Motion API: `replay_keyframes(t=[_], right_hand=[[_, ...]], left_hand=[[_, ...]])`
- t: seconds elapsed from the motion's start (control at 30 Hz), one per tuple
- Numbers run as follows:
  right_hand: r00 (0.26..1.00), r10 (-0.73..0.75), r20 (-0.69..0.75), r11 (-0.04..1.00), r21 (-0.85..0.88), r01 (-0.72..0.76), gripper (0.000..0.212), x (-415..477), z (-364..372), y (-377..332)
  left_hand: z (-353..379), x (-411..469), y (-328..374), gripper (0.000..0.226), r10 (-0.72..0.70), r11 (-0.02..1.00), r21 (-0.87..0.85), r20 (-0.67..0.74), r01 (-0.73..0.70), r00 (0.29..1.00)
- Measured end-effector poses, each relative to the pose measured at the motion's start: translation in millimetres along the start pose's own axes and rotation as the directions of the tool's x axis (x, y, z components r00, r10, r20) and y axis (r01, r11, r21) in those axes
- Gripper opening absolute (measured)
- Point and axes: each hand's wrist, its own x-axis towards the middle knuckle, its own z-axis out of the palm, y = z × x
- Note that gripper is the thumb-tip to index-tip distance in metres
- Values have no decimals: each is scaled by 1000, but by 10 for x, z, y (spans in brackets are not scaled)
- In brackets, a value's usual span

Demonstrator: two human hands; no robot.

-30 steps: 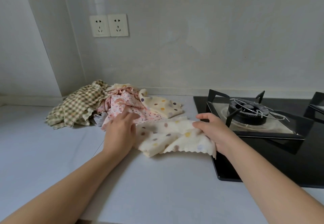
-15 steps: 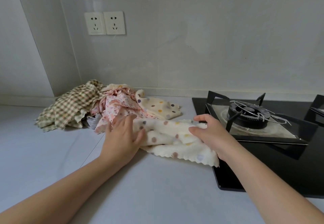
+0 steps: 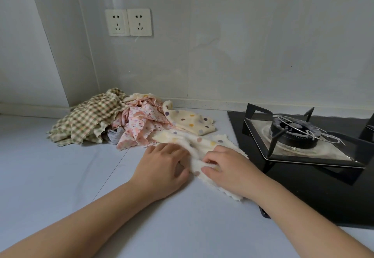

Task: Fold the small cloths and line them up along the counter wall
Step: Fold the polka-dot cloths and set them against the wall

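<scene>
The dotted cloth [image 3: 204,143] is spread on the counter [image 3: 60,177] and is held at its near part by both hands. Its left edge is gripped by the left hand [image 3: 164,166], whose fingers [image 3: 178,153] are curled down onto the fabric with the thumb bent in below them; the fingertips themselves are hidden. A raised fold of the cloth is pinched by the right hand [image 3: 230,168] between the thumb and the bent fingers [image 3: 212,155]. The hands are set close together, and only a narrow bunched strip of cloth is seen between them.

Beyond the fingers the rest of the cloth is laid flat toward the wall [image 3: 242,55]. Its zigzag edge is seen under the right wrist and to the right of the right knuckles, where the rim of the black stove [image 3: 303,187] is slightly overlapped.

Past the left fingers, further toward the wall, a loose pile of unfolded cloths is heaped. The pink flowered cloth [image 3: 139,126] is nearest and touches the far left corner of the held cloth. The checked cloth [image 3: 87,118] is laid to its left, and a grey scrap [image 3: 115,136] is tucked between them. A second dotted cloth [image 3: 190,123] is found just beyond the right fingers. Two sockets [image 3: 128,22] are mounted on the wall above the pile.
</scene>
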Motion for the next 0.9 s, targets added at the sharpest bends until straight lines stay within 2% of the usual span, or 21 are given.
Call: replay_keyframes(t=[0.07, 0.13, 0.23, 0.33, 0.4, 0.5, 0.57, 0.63, 0.7, 0.77, 0.83, 0.9], right_hand=[[1000, -14, 25, 999, 51, 12, 21, 6, 1, -15], [998, -17, 55, 998, 66, 13, 26, -9, -12, -20], [991, -10, 135, 1000, 23, 7, 50, -56, -42, -29], [979, -6, 202, 1000, 18, 3, 65, -83, -71, -25], [986, -27, 164, 999, 51, 19, 59, -79, -76, -2], [998, -31, 64, 999, 23, 29, 51, -61, -90, 41], [1000, -6, -7, 998, -55, 6, 50, -52, -120, 63], [996, 42, -83, 993, -110, -51, 45, -48, -171, 73], [989, 63, -137, 988, -132, -81, 39, -59, -228, 73], [981, 62, -184, 986, -142, -88, 38, -67, -279, 86], [963, 56, -263, 995, -62, -74, 33, -68, -304, 122], [940, 98, -326, 988, 146, -52, 28, -62, -319, 153]], left_hand=[[25, 0, -17, 67, -38, 999, 22, 31, 37, 999], [28, 10, -33, 57, -30, 999, 24, -4, 31, 1000], [4, 54, -60, 28, 87, 991, 118, -164, -69, 983], [-33, 18, -33, 20, 253, 967, 68, -186, -245, 949], [-68, -10, -7, 23, 266, 961, -9, -253, -277, 930], [-123, -44, -11, 24, 183, 977, -39, -359, -210, 915], [-125, -51, -83, 19, 225, 969, -31, -306, -246, 925], [-107, -76, -180, 20, 275, 954, -68, -194, -293, 942], [-108, -99, -272, 23, 196, 943, -248, -117, -220, 974], [-129, -123, -327, 21, 7, 882, -467, -133, -69, 991], [-154, -129, -357, 12, -224, 750, -658, -169, 59, 960], [-170, -120, -351, 14, -407, 570, -810, -133, 137, 904]])
